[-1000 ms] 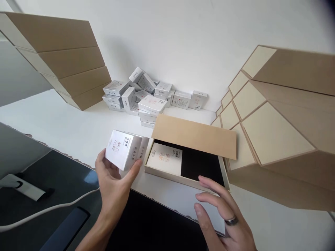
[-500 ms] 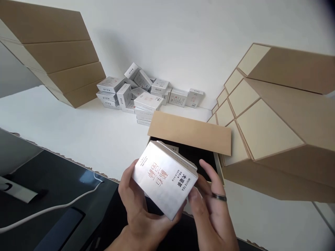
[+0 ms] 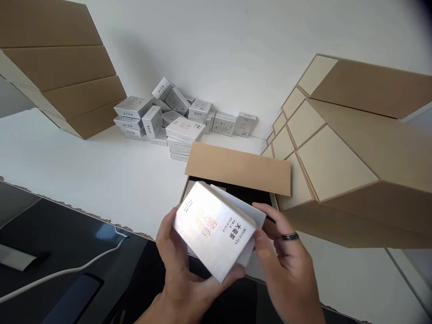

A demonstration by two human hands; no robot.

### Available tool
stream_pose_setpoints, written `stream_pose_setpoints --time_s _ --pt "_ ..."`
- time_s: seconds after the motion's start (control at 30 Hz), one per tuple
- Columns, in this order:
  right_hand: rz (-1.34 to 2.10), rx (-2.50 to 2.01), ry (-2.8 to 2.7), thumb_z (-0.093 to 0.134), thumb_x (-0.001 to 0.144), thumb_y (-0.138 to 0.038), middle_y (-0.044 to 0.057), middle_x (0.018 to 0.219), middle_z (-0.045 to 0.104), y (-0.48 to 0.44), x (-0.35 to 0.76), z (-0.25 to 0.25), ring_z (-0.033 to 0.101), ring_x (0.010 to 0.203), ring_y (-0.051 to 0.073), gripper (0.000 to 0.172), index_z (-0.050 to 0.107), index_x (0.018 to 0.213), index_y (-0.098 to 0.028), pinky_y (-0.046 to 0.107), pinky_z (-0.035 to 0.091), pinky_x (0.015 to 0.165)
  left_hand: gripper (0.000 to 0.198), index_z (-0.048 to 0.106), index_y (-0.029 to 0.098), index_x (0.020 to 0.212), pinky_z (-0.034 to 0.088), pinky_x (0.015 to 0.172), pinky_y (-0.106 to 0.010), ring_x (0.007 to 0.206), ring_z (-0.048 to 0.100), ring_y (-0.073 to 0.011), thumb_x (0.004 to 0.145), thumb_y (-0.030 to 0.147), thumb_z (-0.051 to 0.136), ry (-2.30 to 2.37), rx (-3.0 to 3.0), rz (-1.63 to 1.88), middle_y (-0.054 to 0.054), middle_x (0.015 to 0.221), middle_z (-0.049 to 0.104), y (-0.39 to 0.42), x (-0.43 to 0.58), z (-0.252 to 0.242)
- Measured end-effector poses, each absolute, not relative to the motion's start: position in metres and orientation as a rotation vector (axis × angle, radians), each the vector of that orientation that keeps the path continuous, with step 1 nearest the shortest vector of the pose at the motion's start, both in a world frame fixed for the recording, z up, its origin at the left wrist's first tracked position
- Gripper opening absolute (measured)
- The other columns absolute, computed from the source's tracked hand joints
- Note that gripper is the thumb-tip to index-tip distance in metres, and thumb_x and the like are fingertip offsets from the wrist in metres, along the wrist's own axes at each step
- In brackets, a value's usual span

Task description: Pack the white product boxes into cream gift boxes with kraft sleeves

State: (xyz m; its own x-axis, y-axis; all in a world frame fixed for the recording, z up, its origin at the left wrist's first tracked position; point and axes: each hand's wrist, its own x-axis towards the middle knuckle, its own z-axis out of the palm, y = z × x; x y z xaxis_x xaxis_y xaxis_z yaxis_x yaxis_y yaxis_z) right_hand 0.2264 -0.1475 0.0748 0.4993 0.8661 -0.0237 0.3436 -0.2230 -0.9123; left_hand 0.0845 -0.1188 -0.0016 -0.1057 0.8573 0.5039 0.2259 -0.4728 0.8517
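My left hand (image 3: 189,265) is wrapped around a white tea box (image 3: 212,229), with "WHITE TEA" printed on the face turned up to me. A second tea box (image 3: 251,210) sits behind it, askew and jutting out to the right; most of it is hidden. My right hand (image 3: 283,252), a dark ring on one finger, is closed with thumb and fingers at the right corners of the boxes, gripping the rear one. Under both hands lies an open kraft box (image 3: 238,168) with a dark inside, partly covered by what I hold.
Silvery-white tea boxes (image 3: 185,128) lie stacked and heaped by the wall. Large kraft boxes are piled at left (image 3: 64,67) and right (image 3: 340,164). Below the table's ragged front edge (image 3: 77,210), a white cable (image 3: 91,261) crosses a dark surface.
The rear tea box has slid out to the right from behind the front one. My right-hand fingers have closed on its corner. The view has shifted slightly.
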Motion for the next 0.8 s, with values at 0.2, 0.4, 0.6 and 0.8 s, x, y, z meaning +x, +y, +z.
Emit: stream_pose_setpoints --time_s 0.2,0.4,0.6,0.8 --pt "0.429 -1.992 -0.988 0.052 0.093 -0.052 0.004 0.091 0.073 -0.144 0.258 0.09 0.068 0.069 0.016 0.04 0.067 0.121 -0.028 0.018 0.051 0.048 0.114 0.025 0.03 0.154 0.056 0.095 -0.037 0.126 0.05 -0.0281 0.061 0.029 0.091 1.237 1.635 1.627 -0.011 0.143 0.038 -0.112 0.079 -0.003" --pt "0.345 -2.131 -1.117 0.051 0.093 -0.048 0.004 0.085 0.075 -0.132 0.281 0.104 0.07 0.067 0.017 0.038 0.073 0.117 -0.027 0.02 0.055 0.053 0.109 0.027 0.033 0.152 0.056 0.092 -0.035 0.126 0.046 -0.026 0.062 0.027 0.088 1.375 1.602 1.74 -0.009 0.139 0.035 -0.103 0.071 -0.005" --pt "0.396 -2.251 -1.185 0.045 0.094 -0.059 0.005 0.09 0.077 -0.134 0.292 0.096 0.072 0.07 0.019 0.049 0.069 0.126 -0.03 0.022 0.057 0.054 0.107 0.023 0.034 0.153 0.054 0.098 -0.038 0.133 0.041 -0.0271 0.066 0.026 0.085 1.455 1.591 1.764 -0.009 0.141 0.032 -0.097 0.059 -0.011" --pt "0.358 -2.148 -1.158 0.045 0.093 -0.067 0.008 0.103 0.076 -0.144 0.293 0.086 0.074 0.084 0.024 0.058 0.062 0.136 -0.031 0.028 0.061 0.057 0.114 0.021 0.034 0.155 0.05 0.105 -0.044 0.139 0.034 -0.0307 0.063 0.028 0.088 1.471 1.6 1.751 -0.011 0.146 0.025 -0.098 0.06 -0.018"
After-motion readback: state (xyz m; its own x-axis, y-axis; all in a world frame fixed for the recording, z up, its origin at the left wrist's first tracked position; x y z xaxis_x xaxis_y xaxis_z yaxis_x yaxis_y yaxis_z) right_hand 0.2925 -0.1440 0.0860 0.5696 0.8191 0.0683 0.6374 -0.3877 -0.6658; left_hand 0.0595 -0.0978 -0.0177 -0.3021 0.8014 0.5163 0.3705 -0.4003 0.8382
